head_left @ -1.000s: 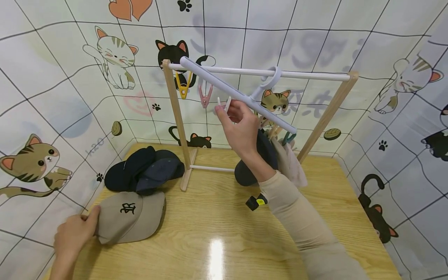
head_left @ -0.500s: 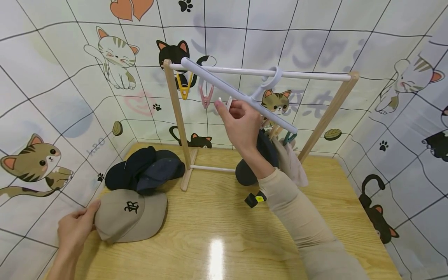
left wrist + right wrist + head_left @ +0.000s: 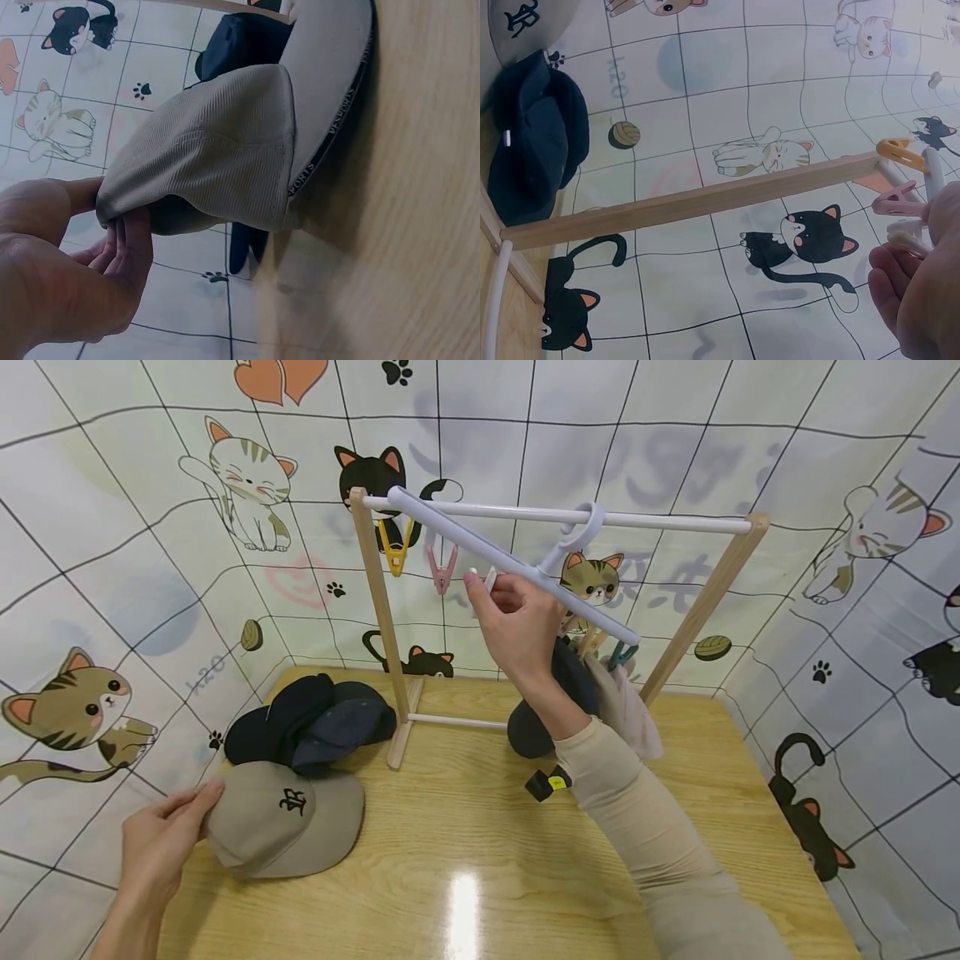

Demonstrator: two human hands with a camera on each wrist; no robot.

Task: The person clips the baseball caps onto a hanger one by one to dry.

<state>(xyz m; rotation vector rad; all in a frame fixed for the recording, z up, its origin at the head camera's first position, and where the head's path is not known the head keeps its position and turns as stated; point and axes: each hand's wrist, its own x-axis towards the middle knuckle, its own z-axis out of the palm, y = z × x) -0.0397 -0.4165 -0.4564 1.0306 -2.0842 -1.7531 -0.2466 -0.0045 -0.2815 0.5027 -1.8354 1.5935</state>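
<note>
Pinching the beige cap (image 3: 258, 818) by the edge of its crown in my left hand (image 3: 160, 842), at the bench's (image 3: 420, 827) left side just in front of the dark caps (image 3: 330, 727), while my right hand (image 3: 525, 627) pinches a white clip (image 3: 491, 579) beneath the lilac hanger (image 3: 465, 537); looks like clip prep for hanging this cap. Next move, I'd say: bring the cap up, seat its edge in the clip, let go. Cap's ribbed, black logo up front, dark lettered band along the brim; can't tell if it touches the bench.
</note>
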